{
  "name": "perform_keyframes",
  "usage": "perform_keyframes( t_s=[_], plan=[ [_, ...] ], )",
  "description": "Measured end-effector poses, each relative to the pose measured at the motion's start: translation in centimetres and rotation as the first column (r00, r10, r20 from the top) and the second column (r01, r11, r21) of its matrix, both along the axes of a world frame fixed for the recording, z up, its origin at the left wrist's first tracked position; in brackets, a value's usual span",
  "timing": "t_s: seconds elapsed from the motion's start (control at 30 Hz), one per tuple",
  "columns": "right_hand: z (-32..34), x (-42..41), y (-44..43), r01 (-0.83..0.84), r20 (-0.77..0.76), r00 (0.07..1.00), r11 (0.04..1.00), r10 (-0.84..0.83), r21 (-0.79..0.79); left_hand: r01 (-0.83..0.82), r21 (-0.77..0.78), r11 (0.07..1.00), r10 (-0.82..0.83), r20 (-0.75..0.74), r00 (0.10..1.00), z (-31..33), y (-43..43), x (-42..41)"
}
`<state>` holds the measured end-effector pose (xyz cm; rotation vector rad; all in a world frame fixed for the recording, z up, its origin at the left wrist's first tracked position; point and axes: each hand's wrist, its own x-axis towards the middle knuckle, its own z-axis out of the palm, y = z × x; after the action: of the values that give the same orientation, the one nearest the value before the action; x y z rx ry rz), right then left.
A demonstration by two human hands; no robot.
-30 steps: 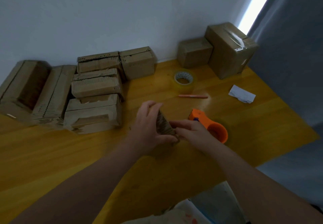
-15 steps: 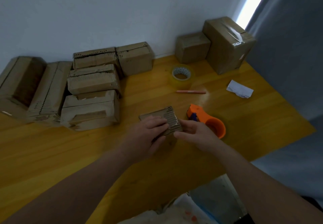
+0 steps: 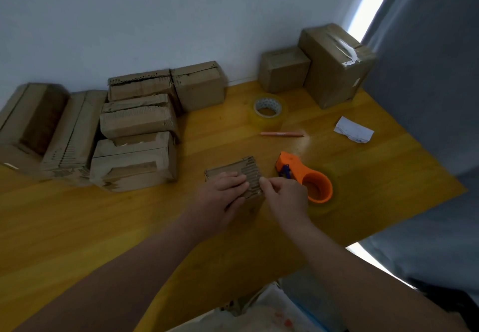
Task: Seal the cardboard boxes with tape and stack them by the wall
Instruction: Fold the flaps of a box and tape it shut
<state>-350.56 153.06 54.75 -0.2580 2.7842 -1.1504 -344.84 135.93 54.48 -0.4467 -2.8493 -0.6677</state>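
Two bare hands work on a small brown corrugated cardboard box (image 3: 233,171), which sits near the middle of the yellow wooden table (image 3: 77,228). The left hand (image 3: 220,196) lies flat on the box's top, fingers straight and pressing down. The right hand (image 3: 286,196) has curled fingers, and its tips pinch the box's right edge. Just right of that hand lies an orange plastic tape dispenser (image 3: 298,169). Farther back are a clear roll of tape (image 3: 268,111), a pink pen (image 3: 282,133) and a crumpled white paper (image 3: 353,132). Several worn cardboard boxes (image 3: 134,129) are stacked by the white wall (image 3: 155,20), with two taped boxes (image 3: 334,64) in the far right corner.
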Motion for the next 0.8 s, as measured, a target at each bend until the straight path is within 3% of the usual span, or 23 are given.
perform_keyframes(
  t_s=[0.13, 0.33, 0.47, 0.53, 0.6, 0.7, 0.8],
  plan=[
    [0.2, 0.1, -0.2, 0.017, -0.100, 0.995, 0.998, -0.010, 0.068, -0.048, -0.020, 0.999, 0.048, 0.000, 0.999, 1.4, 0.1, -0.4],
    [1.3, -0.9, -0.2, 0.082, 0.073, 0.994, 0.996, -0.079, -0.042, -0.130, -0.080, 0.988, 0.127, -0.040, 0.991, 2.1, -0.3, -1.7],
    [2.9, -2.3, -0.4, 0.050, 0.051, 0.998, 0.997, -0.047, -0.054, -0.236, -0.050, 0.970, 0.236, -0.001, 0.972, 2.2, -0.8, -2.8],
    [3.5, -3.0, -0.8, 0.012, 0.040, 0.999, 1.000, -0.012, -0.007, -0.306, 0.001, 0.952, 0.305, 0.086, 0.949, 2.5, -1.1, -3.5],
    [3.5, -3.6, -1.2, 0.003, 0.013, 1.000, 1.000, -0.003, 0.020, -0.289, 0.035, 0.957, 0.273, 0.243, 0.931, 2.8, -1.3, -4.2],
    [3.3, -4.4, -1.6, 0.012, 0.024, 1.000, 0.997, -0.013, 0.071, -0.161, 0.016, 0.987, 0.138, 0.436, 0.889, 2.8, -1.9, -5.1],
    [3.1, -4.8, -1.6, 0.013, 0.050, 0.999, 0.997, -0.017, 0.082, -0.032, -0.065, 0.997, 0.059, 0.478, 0.876, 2.4, -2.5, -5.3]
  ],
)
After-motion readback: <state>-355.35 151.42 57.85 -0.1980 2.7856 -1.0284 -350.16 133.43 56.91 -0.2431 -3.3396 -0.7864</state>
